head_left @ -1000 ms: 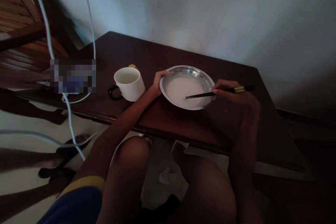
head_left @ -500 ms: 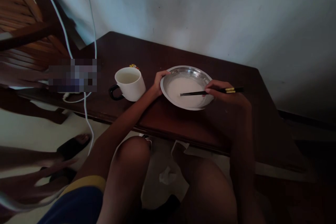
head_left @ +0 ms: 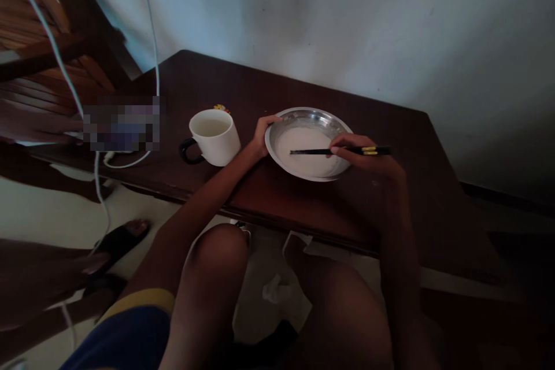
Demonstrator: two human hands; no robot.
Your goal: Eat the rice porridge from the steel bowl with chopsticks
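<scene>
Silver metal is gleaming around the inside of your bowl (head_left: 277, 163), which is sitting right of the frame's centre and holding a pale liquid (head_left: 303, 141). Your left hand (head_left: 262, 134) is gripping its left rim, while your right hand (head_left: 358, 151) is pinching dark chopsticks (head_left: 314, 152) with gold bands, their tips reaching over the liquid; you can't tell how deep they are going. Beneath the bowl, the dark brown counter (head_left: 225, 84) is stretching across the frame. Left of the bowl, a white mug (head_left: 221, 147) is standing upright, its black handle pointing left, with a small yellow-and-red item (head_left: 222, 108) showing just behind it. At the left of the frame, another person's hand (head_left: 39, 121) is reaching beside a blurred patch, and a white cable (head_left: 56, 49) is hanging nearby. Lower left, sandalled feet (head_left: 130, 231) are resting on the floor (head_left: 34, 208).
</scene>
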